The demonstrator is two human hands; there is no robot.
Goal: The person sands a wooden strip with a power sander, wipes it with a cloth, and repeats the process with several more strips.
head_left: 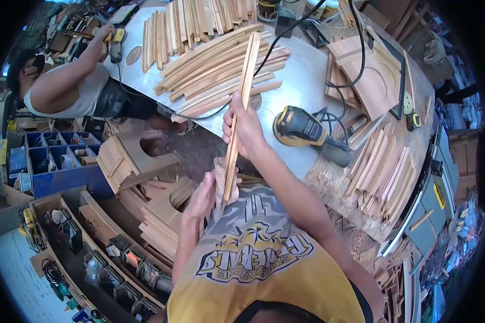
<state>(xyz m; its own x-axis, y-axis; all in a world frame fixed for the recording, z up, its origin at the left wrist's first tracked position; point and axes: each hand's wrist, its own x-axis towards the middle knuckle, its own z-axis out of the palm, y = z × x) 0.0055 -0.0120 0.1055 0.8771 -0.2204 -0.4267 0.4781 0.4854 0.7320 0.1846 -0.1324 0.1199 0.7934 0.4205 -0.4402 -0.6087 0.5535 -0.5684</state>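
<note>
A long, narrow wood strip (pixel 246 78) slants down across the middle of the view, its lower end near the shirt. My right hand (pixel 244 126) is closed round its middle. Lower down, a pale crumpled cloth (pixel 220 175) lies against the strip's lower part. My left hand (pixel 200 196) holds this cloth from the left side, with some fingers hidden behind it. Beyond the strip, many more wood strips (pixel 215 64) lie in rows on the metal tabletop (pixel 299 161). A yellow and black sander (pixel 299 126) rests to the right of my right hand.
At the upper left, another person (pixel 70 89) has a hand on a yellow sander (pixel 115 37). More strips (pixel 380 169) and a wooden panel (pixel 364 75) lie at the right. Black cables cross the table. Blue bins (pixel 64 183) and a tool shelf (pixel 99 237) stand at the left.
</note>
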